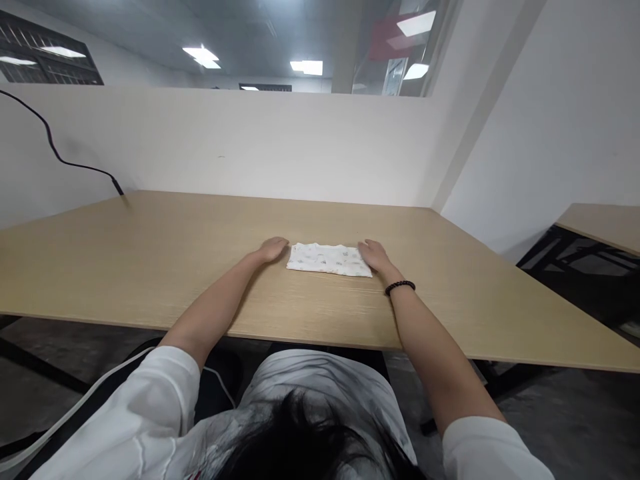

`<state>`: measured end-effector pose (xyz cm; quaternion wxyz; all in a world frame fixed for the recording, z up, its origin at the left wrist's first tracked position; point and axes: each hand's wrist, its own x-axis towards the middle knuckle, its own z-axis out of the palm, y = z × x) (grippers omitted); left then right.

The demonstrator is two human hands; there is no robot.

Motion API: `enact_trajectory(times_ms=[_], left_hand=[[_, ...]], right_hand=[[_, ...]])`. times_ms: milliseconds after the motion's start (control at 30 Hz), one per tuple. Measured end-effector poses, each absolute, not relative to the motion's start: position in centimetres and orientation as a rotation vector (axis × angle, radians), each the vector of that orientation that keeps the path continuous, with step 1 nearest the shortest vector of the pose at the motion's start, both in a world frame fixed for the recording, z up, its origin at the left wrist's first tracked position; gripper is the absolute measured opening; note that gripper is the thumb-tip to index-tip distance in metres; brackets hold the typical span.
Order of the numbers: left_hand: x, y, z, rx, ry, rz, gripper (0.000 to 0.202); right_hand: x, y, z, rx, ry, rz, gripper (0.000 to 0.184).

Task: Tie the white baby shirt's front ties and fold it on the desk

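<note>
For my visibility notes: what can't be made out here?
In the head view:
Cloth: print too small to identify; underside hidden against table.
Left hand, right hand: fingers too blurred to tell grip.
Cable: one end cut off by left edge.
Side table: cut off by right edge.

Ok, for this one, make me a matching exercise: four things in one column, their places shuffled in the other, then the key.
Things
1. white printed cloth
2. black bracelet
3. black cable
4. left hand

Places
A. in front of the wall, far left of the view
B. by the cloth's left end
C. around the right wrist
D. between the left hand and the right hand

Pairs: 1-D, 2-C, 3-A, 4-B
</note>
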<state>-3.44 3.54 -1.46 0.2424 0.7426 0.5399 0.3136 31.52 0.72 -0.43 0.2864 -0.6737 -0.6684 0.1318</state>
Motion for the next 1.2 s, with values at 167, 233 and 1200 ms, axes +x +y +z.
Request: enact_trajectory(times_ms=[167, 233, 1200], left_hand=[[-2.5, 3.2, -1.6, 2.012, 1.417, 0.894, 0.026], [-2.0, 3.1, -1.7, 1.989, 1.406, 0.932, 0.024], [-0.9, 3.6, -2.6, 2.010, 1.288, 1.220, 0.026]], right_hand=[[32.3, 0.8, -0.8, -1.828, -1.764, 0.321, 0.021], [32.1, 0.8, -0.9, -1.809, -1.755, 0.304, 0.017], [30.4, -1.0, 0.5, -1.670, -1.816, -0.143, 0.026]])
